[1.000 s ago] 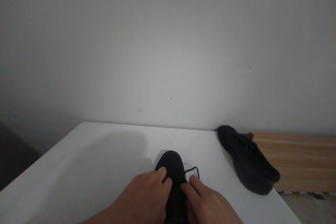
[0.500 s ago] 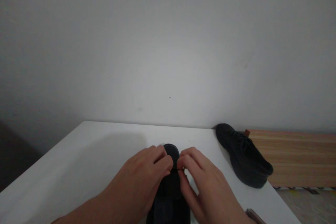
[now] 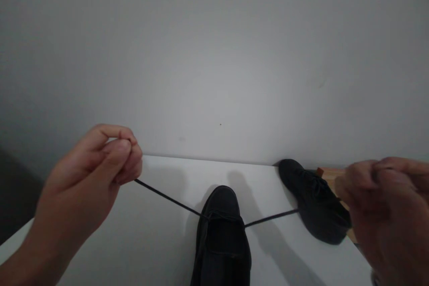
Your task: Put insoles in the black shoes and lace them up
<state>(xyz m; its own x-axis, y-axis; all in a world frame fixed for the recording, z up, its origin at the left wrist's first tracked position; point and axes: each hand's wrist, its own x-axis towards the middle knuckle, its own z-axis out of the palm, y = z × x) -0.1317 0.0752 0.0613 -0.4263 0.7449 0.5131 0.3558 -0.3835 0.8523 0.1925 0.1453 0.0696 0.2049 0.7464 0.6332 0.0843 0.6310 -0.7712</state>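
Note:
A black shoe [image 3: 222, 201] lies on the white table, toe toward the wall. From its lowest eyelets a black shoelace [image 3: 169, 198] runs out to both sides. My left hand [image 3: 100, 165], raised at the left, is closed in a pinch on one end of the lace, which is pulled straight. At the far right my right hand [image 3: 385, 196] is closed too, slightly blurred, and the other lace half leads toward it, passing in front of the second shoe. The lace's tips are hidden in my fingers.
A second black shoe [image 3: 311, 205], laced, rests at the table's right edge by the wall. Behind it a wood-grain board [image 3: 331, 176] is partly visible. The white table [image 3: 161, 241] meets a plain grey-white wall [image 3: 214, 62].
Both hands have moved apart from the shoe's front, left hand up and left, right hand far right. The shoelace now stretches out on both sides, and the shoe's toe is uncovered.

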